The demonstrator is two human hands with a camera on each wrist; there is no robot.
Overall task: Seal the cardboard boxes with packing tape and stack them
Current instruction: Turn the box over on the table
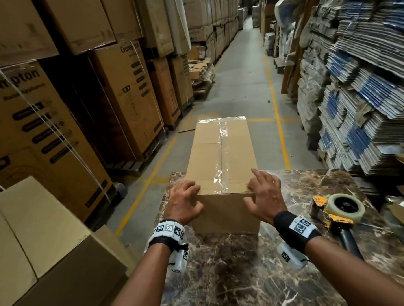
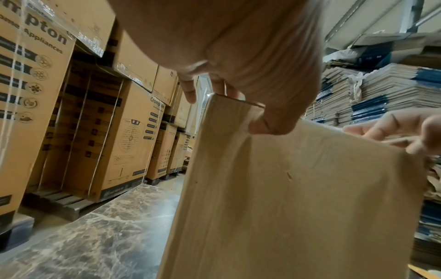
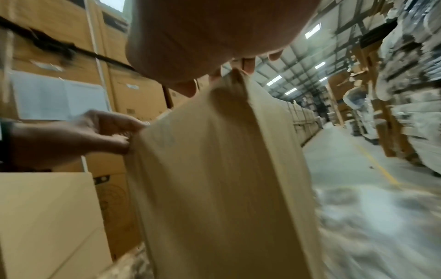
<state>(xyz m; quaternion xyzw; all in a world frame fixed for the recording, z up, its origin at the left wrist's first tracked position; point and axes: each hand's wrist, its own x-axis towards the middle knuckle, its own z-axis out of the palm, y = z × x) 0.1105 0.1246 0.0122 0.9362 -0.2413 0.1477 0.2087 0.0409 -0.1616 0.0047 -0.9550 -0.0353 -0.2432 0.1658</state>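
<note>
A long plain cardboard box [image 1: 221, 152] lies on the marble table [image 1: 234, 266], its far end past the table's far edge. Clear packing tape runs along its top seam and across both ends. My left hand [image 1: 185, 200] grips the near left top corner, fingers curled over the top and thumb on the near face. My right hand [image 1: 263, 196] holds the near right top corner the same way, fingers bent on the taped top. The left wrist view shows the box's face [image 2: 298, 198] under my left hand [image 2: 226, 56]; the right wrist view shows the box [image 3: 214, 179], blurred.
A yellow tape dispenser [image 1: 336, 210] lies on the table to the right of the box. A plain closed box [image 1: 39, 238] stands at lower left. Tall printed cartons [image 1: 47, 135] line the left, flattened cartons [image 1: 366, 90] the right, with an aisle [image 1: 239, 82] between.
</note>
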